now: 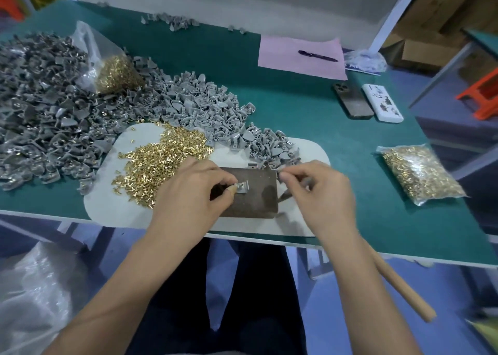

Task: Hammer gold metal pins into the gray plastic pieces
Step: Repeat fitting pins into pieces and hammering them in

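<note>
My left hand [188,193] pinches a small gray plastic piece [242,187] on top of a dark brown metal block [258,201]. My right hand [318,190] is curled round a hammer; its wooden handle [401,287] sticks out toward the lower right and its dark head [285,196] shows at the block's right edge. The right thumb and forefinger are pressed together near the block's far right corner; what they hold is too small to tell. Loose gold pins [161,160] lie heaped on a pale mat [310,152], left of the block. Gray plastic pieces [210,109] are piled behind.
A darker heap of gray pieces [40,106] fills the left of the green table [310,106]. Bags of gold pins lie at the far left [116,71] and at the right [420,174]. Two phones [366,101], a pink sheet [299,58] and a pen [318,55] lie behind.
</note>
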A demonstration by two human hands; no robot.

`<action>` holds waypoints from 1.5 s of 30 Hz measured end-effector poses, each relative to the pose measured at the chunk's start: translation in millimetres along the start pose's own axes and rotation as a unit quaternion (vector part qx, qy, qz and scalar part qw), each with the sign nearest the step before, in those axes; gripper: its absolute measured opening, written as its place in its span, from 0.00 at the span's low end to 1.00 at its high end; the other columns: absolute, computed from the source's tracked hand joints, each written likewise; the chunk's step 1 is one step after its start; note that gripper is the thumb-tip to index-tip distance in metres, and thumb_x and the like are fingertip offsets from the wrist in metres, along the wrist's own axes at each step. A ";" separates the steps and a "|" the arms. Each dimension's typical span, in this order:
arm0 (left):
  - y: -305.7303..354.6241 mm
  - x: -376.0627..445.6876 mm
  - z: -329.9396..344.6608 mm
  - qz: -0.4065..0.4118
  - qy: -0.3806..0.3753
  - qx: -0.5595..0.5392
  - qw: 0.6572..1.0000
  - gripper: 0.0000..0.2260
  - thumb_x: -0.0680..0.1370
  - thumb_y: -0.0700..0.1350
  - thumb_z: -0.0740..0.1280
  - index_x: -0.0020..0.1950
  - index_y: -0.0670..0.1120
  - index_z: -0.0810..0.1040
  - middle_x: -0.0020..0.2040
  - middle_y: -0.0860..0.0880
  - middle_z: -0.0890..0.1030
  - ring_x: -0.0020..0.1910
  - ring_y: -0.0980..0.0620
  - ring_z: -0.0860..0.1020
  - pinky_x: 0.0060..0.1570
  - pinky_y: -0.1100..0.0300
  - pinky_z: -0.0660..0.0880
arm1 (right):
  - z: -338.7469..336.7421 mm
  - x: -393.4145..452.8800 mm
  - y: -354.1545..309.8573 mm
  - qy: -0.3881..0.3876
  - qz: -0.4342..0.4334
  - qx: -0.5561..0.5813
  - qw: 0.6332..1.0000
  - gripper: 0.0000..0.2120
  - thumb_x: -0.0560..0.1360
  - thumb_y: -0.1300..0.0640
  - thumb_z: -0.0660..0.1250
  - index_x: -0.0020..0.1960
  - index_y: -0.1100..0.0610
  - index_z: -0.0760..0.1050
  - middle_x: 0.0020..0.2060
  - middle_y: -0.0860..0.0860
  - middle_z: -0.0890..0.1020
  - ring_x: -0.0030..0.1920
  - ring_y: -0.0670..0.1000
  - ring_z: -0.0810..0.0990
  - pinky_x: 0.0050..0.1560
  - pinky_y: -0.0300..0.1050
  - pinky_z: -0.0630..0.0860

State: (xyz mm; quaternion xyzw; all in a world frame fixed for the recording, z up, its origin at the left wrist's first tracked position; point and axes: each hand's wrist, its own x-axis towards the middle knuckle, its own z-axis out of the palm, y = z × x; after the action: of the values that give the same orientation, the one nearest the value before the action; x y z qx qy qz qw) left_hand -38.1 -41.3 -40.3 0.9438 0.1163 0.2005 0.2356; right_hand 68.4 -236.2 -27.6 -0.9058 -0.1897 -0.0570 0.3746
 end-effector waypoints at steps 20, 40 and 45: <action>10.2 7.0 13.4 0.060 0.020 0.012 0.998 0.04 0.75 0.52 0.73 0.48 0.55 0.86 0.40 0.58 0.79 0.47 0.51 0.73 0.33 0.59 0.68 | -28.9 -21.7 6.4 -0.053 0.010 0.108 0.993 0.09 0.84 0.46 0.62 0.51 0.44 0.80 0.32 0.45 0.79 0.30 0.44 0.72 0.32 0.33 0.67; 7.2 14.4 8.2 0.083 0.004 0.032 0.996 0.07 0.75 0.57 0.72 0.51 0.58 0.86 0.41 0.59 0.80 0.47 0.52 0.73 0.35 0.59 0.67 | -16.3 -29.5 -21.5 0.002 -0.073 -0.059 0.996 0.13 0.83 0.39 0.58 0.64 0.39 0.73 0.33 0.40 0.80 0.33 0.52 0.75 0.34 0.47 0.74; 6.2 14.6 7.1 0.075 -0.004 0.030 0.997 0.07 0.75 0.57 0.72 0.51 0.58 0.86 0.41 0.60 0.80 0.48 0.52 0.73 0.35 0.57 0.72 | -15.5 -30.7 -16.8 0.026 -0.061 -0.044 0.997 0.15 0.82 0.38 0.57 0.65 0.40 0.73 0.32 0.38 0.79 0.32 0.46 0.74 0.33 0.42 0.71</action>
State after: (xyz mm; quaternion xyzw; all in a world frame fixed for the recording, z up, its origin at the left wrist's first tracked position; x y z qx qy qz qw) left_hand -21.3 -44.9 -38.3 0.9571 0.0503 0.2107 0.1923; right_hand 34.2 -245.4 -13.0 -0.9065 -0.2320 -0.1115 0.3346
